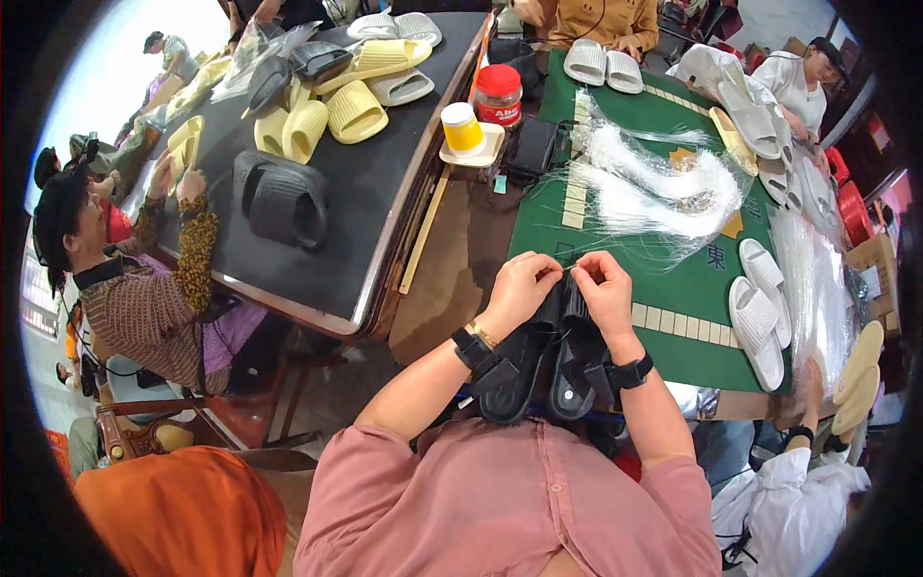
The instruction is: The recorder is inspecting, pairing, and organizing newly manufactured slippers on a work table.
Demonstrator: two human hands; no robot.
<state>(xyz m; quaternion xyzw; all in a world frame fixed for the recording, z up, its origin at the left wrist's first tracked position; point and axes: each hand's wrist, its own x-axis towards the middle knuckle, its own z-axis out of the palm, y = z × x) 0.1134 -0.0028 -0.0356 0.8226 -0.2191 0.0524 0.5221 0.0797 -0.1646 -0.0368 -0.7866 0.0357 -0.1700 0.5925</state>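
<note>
1. Black, smooth, open-toed slippers (510,396) sit as a pair directly below the grip, seen from my remote post.
2. Left hand (522,291) and right hand (604,288) nearly meet, each thumb and forefinger pinched narrow on what I read as a thin pale strand (569,267).
3. Beyond the grip, to its right, I see a loose bundle of glossy clear plastic strands (654,173) fanned over a green tabletop (663,284).
4. Farther right of the grip, ridged white slippers (757,322) lie side by side.
</note>
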